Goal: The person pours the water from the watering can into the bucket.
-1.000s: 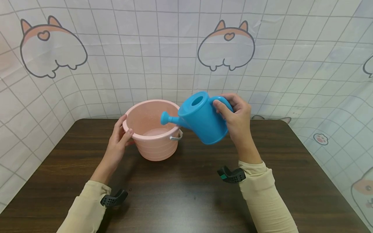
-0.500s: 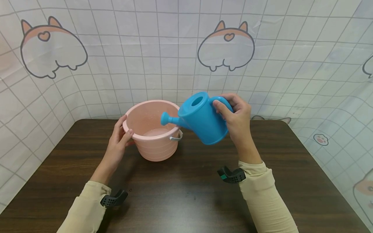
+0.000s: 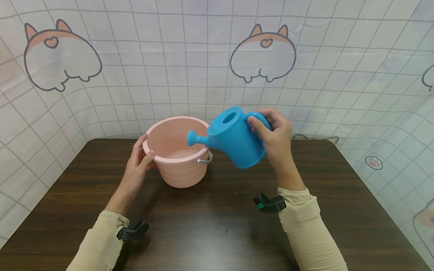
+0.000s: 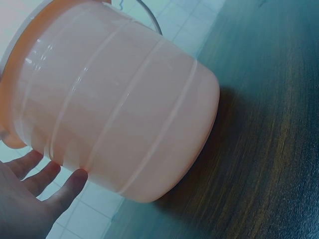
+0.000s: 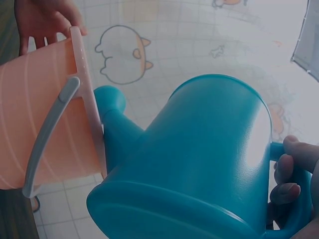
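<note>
A pink bucket (image 3: 183, 171) stands on the dark wooden table, its grey handle (image 3: 205, 158) hanging down on the right side. My left hand (image 3: 135, 160) holds it at the left rim, thumb at the rim and fingers spread along the outer wall. With my right hand (image 3: 276, 133) I grip a blue watering can (image 3: 237, 139) by its loop handle, fingers curled through the loop. The can hangs above the table, tipped left. Its spout (image 3: 200, 139) reaches over the bucket's right rim, rose end above the opening. In the right wrist view the can's body (image 5: 199, 149) fills the middle.
The dark wooden table (image 3: 210, 229) spreads in front of both forearms. Behind and beside it hangs a white gridded cloth (image 3: 190, 67) with cartoon dog drawings. Black bands (image 3: 269, 203) sit at both wrists.
</note>
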`<state>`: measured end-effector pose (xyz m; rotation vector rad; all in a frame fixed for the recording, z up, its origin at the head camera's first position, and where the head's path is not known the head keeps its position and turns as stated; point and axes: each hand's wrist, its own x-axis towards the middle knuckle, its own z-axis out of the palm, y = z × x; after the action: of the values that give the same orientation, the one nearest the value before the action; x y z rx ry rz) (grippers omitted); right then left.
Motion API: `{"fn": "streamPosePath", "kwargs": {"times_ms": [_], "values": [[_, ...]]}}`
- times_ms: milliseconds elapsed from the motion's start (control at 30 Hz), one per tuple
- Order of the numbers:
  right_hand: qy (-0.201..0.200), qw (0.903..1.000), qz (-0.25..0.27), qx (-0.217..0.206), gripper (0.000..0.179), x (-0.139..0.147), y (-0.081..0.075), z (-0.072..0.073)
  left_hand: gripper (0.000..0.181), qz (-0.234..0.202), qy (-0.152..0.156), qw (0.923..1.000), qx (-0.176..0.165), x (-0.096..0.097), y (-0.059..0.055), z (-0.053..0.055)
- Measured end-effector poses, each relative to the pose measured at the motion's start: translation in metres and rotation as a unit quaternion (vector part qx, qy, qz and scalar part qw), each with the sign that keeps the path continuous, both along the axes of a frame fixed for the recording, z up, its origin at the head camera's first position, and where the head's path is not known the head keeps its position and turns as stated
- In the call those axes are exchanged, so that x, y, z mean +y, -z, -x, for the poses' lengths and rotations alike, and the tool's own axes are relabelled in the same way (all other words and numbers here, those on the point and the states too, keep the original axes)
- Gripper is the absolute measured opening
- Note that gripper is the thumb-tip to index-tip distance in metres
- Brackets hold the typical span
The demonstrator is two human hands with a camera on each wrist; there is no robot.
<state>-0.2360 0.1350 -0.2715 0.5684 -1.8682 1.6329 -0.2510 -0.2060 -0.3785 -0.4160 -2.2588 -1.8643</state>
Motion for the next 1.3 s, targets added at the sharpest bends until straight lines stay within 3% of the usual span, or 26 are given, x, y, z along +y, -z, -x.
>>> {"fn": "streamPosePath", "kwargs": {"times_ms": [67, 300, 733, 1067, 1300], "values": [[0.000, 1.0000, 0.000, 0.000, 0.016, -0.001, -0.001, -0.001, 0.057, 0.002, -0.001, 1.0000, 0.000, 0.000, 0.000, 0.000], [0.001, 1.0000, 0.002, 0.000, 0.019, 0.008, 0.014, 0.018, 0.056, 0.000, -0.003, 1.0000, -0.003, 0.000, 0.001, 0.000], [0.000, 1.0000, -0.001, -0.003, 0.018, 0.001, 0.002, 0.002, 0.057, -0.001, -0.002, 1.0000, -0.002, 0.000, 0.002, 0.000], [-0.002, 1.0000, -0.003, 0.003, 0.018, 0.007, 0.013, 0.017, 0.057, -0.005, -0.004, 1.0000, 0.001, 0.001, 0.002, 0.001], [-0.003, 1.0000, -0.004, 0.005, 0.020, 0.008, 0.014, 0.019, 0.056, -0.015, -0.001, 0.9999, 0.005, 0.001, 0.001, 0.001]]}}
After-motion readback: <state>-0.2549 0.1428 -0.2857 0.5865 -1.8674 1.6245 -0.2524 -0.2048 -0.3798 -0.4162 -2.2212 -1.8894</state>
